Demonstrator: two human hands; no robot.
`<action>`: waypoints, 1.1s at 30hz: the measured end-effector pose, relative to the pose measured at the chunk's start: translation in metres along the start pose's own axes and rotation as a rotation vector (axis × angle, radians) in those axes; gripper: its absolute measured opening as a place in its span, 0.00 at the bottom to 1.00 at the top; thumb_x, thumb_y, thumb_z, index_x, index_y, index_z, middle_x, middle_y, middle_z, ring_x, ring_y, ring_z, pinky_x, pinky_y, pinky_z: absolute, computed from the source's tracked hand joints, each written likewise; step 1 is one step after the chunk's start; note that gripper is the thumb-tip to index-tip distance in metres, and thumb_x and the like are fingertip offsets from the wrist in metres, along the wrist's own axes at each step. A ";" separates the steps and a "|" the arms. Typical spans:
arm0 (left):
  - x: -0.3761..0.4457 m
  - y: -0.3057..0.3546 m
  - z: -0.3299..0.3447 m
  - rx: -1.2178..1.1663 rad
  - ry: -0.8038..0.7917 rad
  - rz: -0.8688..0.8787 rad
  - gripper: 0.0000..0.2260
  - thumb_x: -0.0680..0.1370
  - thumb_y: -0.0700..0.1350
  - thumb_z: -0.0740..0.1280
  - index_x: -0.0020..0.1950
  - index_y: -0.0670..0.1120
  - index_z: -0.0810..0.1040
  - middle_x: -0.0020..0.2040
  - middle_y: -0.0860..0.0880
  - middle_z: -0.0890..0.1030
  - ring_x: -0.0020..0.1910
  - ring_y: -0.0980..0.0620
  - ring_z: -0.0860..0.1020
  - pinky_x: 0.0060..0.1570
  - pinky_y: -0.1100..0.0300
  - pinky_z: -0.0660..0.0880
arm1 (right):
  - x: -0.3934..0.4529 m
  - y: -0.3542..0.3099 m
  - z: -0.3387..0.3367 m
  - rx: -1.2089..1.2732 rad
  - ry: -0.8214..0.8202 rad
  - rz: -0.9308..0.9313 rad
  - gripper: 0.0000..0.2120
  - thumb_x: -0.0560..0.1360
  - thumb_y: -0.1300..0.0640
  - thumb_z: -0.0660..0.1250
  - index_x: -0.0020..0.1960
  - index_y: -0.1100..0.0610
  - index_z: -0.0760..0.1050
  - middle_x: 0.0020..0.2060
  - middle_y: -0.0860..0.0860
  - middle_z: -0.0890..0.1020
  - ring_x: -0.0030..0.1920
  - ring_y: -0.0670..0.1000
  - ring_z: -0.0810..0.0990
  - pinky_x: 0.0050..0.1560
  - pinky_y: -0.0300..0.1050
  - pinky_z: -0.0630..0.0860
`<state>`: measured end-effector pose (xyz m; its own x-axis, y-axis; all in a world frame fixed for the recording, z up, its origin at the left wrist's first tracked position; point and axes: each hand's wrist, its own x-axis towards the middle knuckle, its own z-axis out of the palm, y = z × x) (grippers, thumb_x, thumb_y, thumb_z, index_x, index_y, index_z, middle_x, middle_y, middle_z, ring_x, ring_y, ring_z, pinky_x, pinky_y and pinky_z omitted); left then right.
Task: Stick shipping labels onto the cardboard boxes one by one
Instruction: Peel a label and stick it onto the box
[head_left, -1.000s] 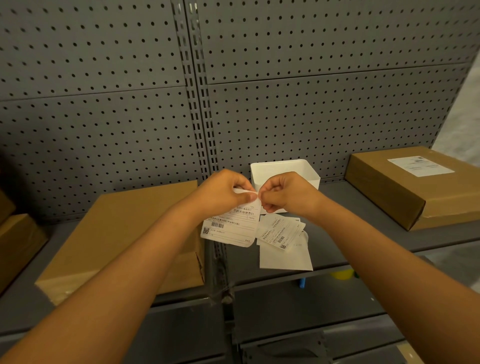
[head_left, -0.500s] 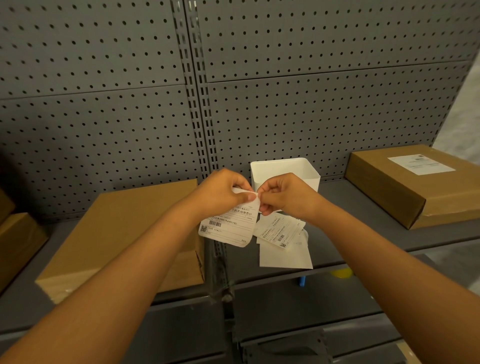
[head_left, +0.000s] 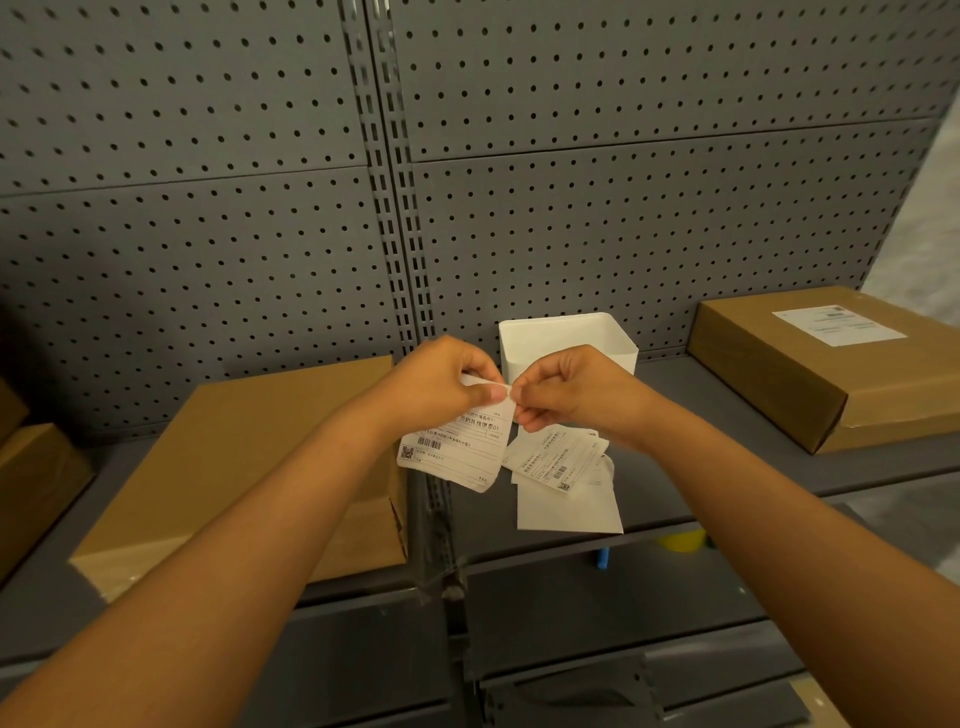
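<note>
1. The left hand (head_left: 441, 387) grips the top edge of a printed shipping label (head_left: 457, 447), fingers curled over it, so the sheet hangs down below the knuckles with its long axis running roughly across, tilted a little.
2. The right hand (head_left: 569, 392) pinches the label's upper right corner, thumb and forefinger tight together, touching the left hand's fingertips. It looks like the backing is being started off the label, though whether a layer has separated cannot be made out.
3. The unlabelled cardboard box (head_left: 249, 467) lies on the shelf (head_left: 727, 483) just below and to the outside of the left hand, its bare top facing up and its long axis running away from the person. The left hand is the nearer one, so the label would travel down and leftward.
4. Well out beyond the right hand sits a labelled box (head_left: 826, 364).
5. Directly under the right hand lie loose labels (head_left: 561, 462) on a blank sheet, with a white bin (head_left: 566, 338) behind both hands.
6. The label's sticky side and both palms are hidden; more boxes at the far left are cut off.
</note>
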<state>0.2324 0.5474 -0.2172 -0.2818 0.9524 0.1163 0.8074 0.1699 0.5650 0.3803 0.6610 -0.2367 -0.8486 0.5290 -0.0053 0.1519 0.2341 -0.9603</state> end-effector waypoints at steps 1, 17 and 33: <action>0.001 0.000 0.000 0.002 -0.005 -0.002 0.03 0.76 0.50 0.69 0.45 0.52 0.82 0.42 0.58 0.81 0.44 0.62 0.78 0.43 0.62 0.71 | 0.000 0.000 0.000 -0.007 -0.001 0.004 0.03 0.74 0.64 0.69 0.44 0.62 0.81 0.35 0.57 0.84 0.35 0.50 0.84 0.42 0.40 0.82; 0.004 0.006 0.005 0.342 0.527 0.148 0.07 0.71 0.52 0.73 0.46 0.54 0.80 0.47 0.56 0.72 0.51 0.56 0.68 0.55 0.62 0.54 | 0.005 0.000 -0.001 0.138 0.254 -0.020 0.05 0.75 0.65 0.68 0.40 0.61 0.79 0.37 0.57 0.84 0.41 0.56 0.85 0.47 0.50 0.82; 0.007 0.014 0.007 -0.095 0.263 0.003 0.02 0.75 0.43 0.69 0.43 0.49 0.80 0.40 0.52 0.82 0.40 0.58 0.80 0.43 0.64 0.76 | 0.003 -0.006 0.002 0.181 0.199 -0.084 0.05 0.75 0.67 0.67 0.42 0.63 0.80 0.37 0.59 0.84 0.37 0.51 0.85 0.42 0.42 0.83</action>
<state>0.2455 0.5585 -0.2136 -0.4139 0.8525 0.3192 0.7597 0.1304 0.6370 0.3756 0.6597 -0.2312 -0.7354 0.6680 0.1140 -0.0226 0.1439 -0.9893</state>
